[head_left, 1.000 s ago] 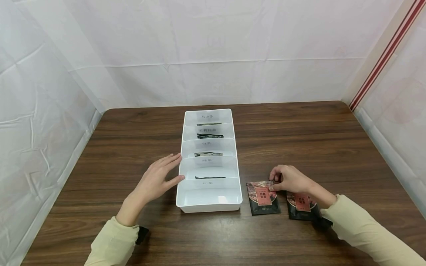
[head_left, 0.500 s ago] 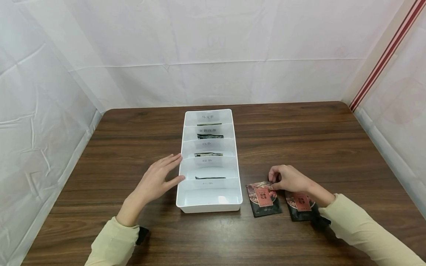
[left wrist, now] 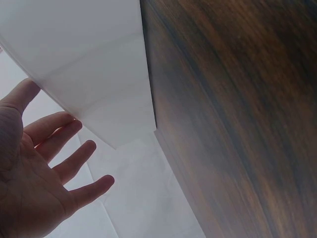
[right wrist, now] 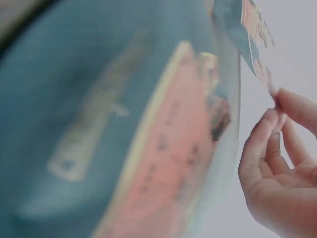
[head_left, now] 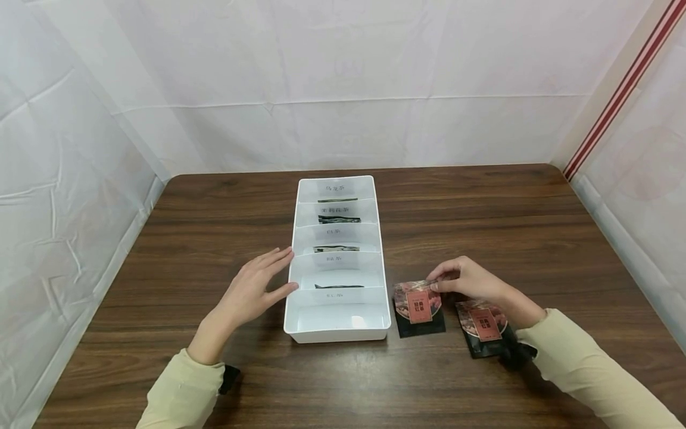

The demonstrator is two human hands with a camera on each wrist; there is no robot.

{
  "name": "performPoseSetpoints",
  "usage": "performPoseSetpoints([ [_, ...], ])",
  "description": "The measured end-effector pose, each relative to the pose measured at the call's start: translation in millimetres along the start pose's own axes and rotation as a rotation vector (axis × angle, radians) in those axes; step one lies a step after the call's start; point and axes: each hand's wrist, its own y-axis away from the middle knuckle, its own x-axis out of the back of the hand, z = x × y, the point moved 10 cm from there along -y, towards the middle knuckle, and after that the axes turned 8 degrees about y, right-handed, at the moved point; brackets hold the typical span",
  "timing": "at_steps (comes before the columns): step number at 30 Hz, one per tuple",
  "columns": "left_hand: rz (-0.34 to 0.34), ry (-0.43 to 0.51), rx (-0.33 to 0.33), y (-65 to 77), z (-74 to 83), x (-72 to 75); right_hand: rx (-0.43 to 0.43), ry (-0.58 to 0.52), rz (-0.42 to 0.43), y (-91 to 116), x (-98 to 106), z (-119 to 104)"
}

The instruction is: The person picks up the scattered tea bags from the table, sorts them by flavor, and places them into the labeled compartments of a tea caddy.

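Note:
My right hand point(head_left: 471, 280) pinches the top corner of a black and red tea sachet point(head_left: 420, 310), held just right of the white divided box point(head_left: 337, 336). In the right wrist view the right hand point(right wrist: 280, 163) has thumb and fingertips together on the corner of that sachet point(right wrist: 255, 42). A second, similar tea sachet point(head_left: 485, 328) lies on the table beneath the right wrist and looms large and blurred in the right wrist view. My left hand point(head_left: 254, 286) touches the box's left rim with fingers spread; the left wrist view shows the left hand point(left wrist: 49, 153) against the box wall point(left wrist: 99, 74).
The box has several labelled compartments in a row. Thin dark packets point(head_left: 339, 220) stand in the farther ones, and the nearest compartment point(head_left: 327, 316) shows its bare floor. The brown wooden table point(head_left: 214, 208) meets white sheeting point(head_left: 343, 131) at the back and sides.
The right hand and the sachet it pinches have moved slightly left and away from me, lifting a little. The second sachet has turned slightly. The left hand stays in place.

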Motion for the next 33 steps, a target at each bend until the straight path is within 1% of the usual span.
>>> performPoseSetpoints([
  [5,-0.005,0.002,0.004,0.0,-0.1,-0.3,-0.029,-0.085,0.097,2.0,18.1,-7.0],
  [11,-0.004,-0.003,0.0,-0.6,-0.2,-0.7,0.027,-0.133,0.23,9.6,43.4,-24.0],
  [17,-0.001,-0.003,-0.007,-0.4,-0.1,-0.5,0.086,-0.111,0.364,19.4,65.6,-46.1],
  [21,-0.002,-0.003,-0.011,-0.4,0.5,-0.3,0.134,-0.087,0.434,27.8,76.5,-71.6],
  [24,-0.003,-0.003,-0.01,-0.5,0.5,-0.5,0.197,-0.073,0.465,35.7,79.3,-99.6],
  [27,-0.003,-0.004,-0.005,-0.4,0.3,-0.4,0.269,-0.074,0.474,42.0,76.2,-127.6],
  [30,-0.003,-0.004,-0.003,-0.3,0.2,-0.2,0.328,-0.103,0.46,45.5,68.6,-148.3],
  [33,-0.003,-0.003,-0.005,-0.4,0.4,-0.3,0.376,-0.112,0.444,47.5,58.9,-163.5],
])
